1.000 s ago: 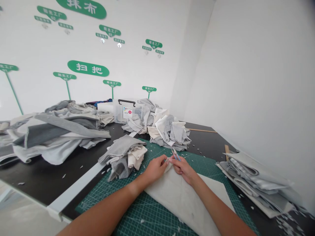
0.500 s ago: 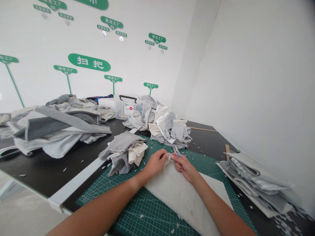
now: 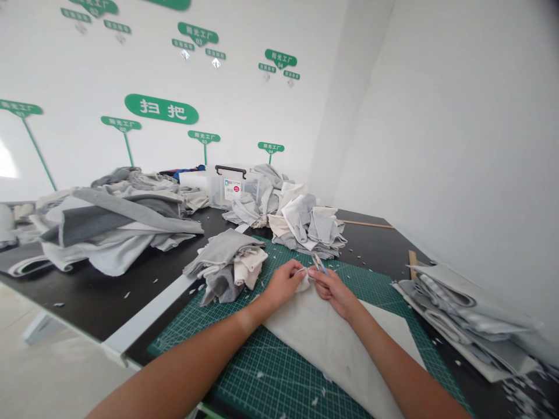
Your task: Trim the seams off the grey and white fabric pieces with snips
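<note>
A pale off-white cloth point(image 3: 323, 331) lies over the green cutting mat point(image 3: 244, 364), its far corner lifted. My left hand point(image 3: 286, 284) is closed in a pinch on that corner. Close beside it, my right hand point(image 3: 332, 288) also pinches the cloth's edge with thumb and forefinger. The same hand carries a small pair of snips point(image 3: 320, 265) with a blue part, their metal tips pointing up and away. How the other fingers grip the snips is partly hidden.
A small pile of folded grey and cream cloths point(image 3: 227, 262) lies left of my hands. Beyond are a larger cloth heap point(image 3: 301, 218) and a clear plastic box point(image 3: 233, 189). Grey fabric point(image 3: 113, 224) covers the far left; stacked cloths point(image 3: 463, 320) sit right, with scraps around.
The view has shifted slightly, so the table things sit a little further right. Both hands stay pinched at the cloth's corner, with the snips still in the right.
</note>
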Action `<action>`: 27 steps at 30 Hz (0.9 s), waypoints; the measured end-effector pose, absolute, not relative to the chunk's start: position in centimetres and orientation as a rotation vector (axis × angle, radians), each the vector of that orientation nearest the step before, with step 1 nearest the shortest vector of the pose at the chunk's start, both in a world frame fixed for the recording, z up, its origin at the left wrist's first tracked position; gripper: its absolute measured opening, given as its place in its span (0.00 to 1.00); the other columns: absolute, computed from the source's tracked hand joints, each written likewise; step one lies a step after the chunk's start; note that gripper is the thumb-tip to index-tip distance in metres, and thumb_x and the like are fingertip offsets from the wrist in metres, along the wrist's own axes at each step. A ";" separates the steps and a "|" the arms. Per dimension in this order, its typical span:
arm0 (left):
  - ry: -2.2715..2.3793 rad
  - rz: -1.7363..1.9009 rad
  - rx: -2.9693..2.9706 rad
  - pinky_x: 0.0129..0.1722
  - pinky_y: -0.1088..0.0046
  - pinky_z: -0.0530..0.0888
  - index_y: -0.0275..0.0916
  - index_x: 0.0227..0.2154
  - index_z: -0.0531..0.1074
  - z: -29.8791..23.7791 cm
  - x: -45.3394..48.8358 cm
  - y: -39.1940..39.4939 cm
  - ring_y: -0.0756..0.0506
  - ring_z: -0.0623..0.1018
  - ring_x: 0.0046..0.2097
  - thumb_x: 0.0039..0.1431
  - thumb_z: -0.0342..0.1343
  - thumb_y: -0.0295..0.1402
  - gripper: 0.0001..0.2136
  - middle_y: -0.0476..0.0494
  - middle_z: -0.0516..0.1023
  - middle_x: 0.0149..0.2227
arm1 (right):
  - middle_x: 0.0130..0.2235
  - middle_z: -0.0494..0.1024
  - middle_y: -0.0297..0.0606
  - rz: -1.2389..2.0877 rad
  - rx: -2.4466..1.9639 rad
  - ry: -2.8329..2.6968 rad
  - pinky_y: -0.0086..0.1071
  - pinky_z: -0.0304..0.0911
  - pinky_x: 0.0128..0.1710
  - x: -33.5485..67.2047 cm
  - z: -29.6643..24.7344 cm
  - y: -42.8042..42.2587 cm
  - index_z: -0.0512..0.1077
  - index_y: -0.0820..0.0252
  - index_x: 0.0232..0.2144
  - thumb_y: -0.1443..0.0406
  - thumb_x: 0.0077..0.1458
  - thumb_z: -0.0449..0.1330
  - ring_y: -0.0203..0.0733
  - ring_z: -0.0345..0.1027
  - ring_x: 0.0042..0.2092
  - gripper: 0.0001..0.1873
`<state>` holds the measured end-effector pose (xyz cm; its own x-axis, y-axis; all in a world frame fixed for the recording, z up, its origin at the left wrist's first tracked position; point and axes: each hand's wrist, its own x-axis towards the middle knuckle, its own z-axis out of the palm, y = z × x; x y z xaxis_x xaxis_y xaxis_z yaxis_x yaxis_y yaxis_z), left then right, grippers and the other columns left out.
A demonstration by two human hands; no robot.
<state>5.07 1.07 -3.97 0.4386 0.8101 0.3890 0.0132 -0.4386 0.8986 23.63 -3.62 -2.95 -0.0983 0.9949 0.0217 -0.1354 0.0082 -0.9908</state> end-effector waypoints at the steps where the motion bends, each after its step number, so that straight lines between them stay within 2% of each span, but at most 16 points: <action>1: 0.705 1.100 1.753 0.34 0.74 0.66 0.37 0.37 0.73 -4.0 5.0 1.1 0.49 0.72 0.32 0.62 0.56 0.42 0.12 0.48 0.75 0.31 | 0.20 0.45 0.19 1.328 -1.049 -1.186 0.27 0.33 0.17 23.5 -2.9 -3.7 0.72 0.60 0.38 0.55 0.56 0.69 0.28 0.32 0.20 0.16; 9: 0.686 1.164 1.702 0.42 0.71 0.70 0.37 0.35 0.74 -3.7 4.9 1.3 0.45 0.75 0.40 0.60 0.57 0.39 0.10 0.44 0.78 0.36 | 0.20 0.46 0.19 1.307 -1.056 -1.182 0.26 0.33 0.17 23.0 -2.6 -4.0 0.71 0.60 0.36 0.56 0.56 0.68 0.28 0.32 0.21 0.15; 19: 0.670 1.174 1.665 0.41 0.71 0.69 0.36 0.33 0.75 -2.9 4.6 1.1 0.46 0.74 0.38 0.60 0.57 0.42 0.13 0.44 0.78 0.34 | 0.19 0.47 0.20 1.274 -1.046 -1.129 0.26 0.35 0.15 22.3 -3.2 -4.1 0.70 0.58 0.34 0.51 0.58 0.61 0.29 0.35 0.18 0.16; 27: 0.503 1.122 1.628 0.44 0.70 0.70 0.35 0.31 0.76 -2.3 4.5 0.7 0.46 0.75 0.39 0.63 0.55 0.44 0.16 0.43 0.78 0.34 | 0.15 0.50 0.22 1.152 -1.129 -1.143 0.26 0.33 0.13 21.3 -4.2 -3.9 0.64 0.58 0.22 0.43 0.61 0.56 0.28 0.37 0.14 0.27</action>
